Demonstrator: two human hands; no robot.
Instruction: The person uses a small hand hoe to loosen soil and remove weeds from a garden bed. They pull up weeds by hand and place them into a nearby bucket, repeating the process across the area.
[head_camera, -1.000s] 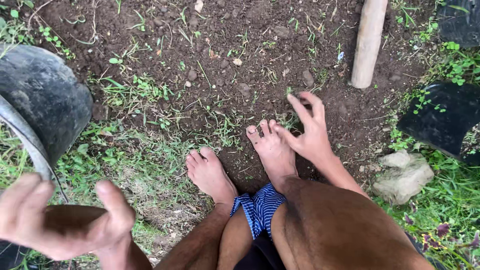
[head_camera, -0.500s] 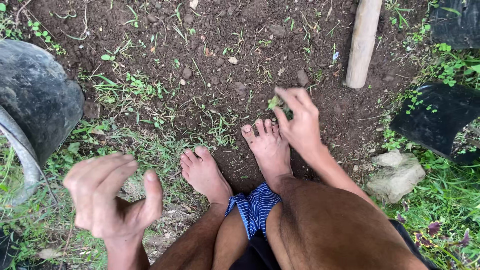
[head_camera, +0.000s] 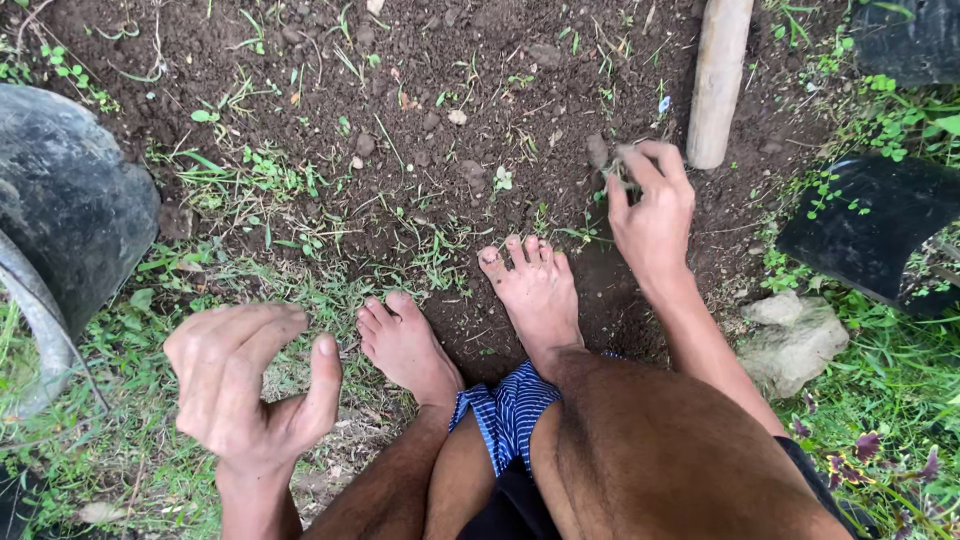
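The person is barefoot, with both feet (head_camera: 470, 320) bare and some soil on the toes. The legs are bare and hairy. The left hand (head_camera: 250, 385) and right hand (head_camera: 650, 215) have no gloves, rings or watch, and no sleeves reach the forearms. Between the knees shows blue cloth with thin white stripes (head_camera: 505, 415), over a dark garment

Small weed sprig (head_camera: 622, 178): thin greenish-brown stems, pinched in right hand (head_camera: 652, 215) fingertips, low over dark soil beside wooden handle. Left hand (head_camera: 250, 385): empty, fingers curled.
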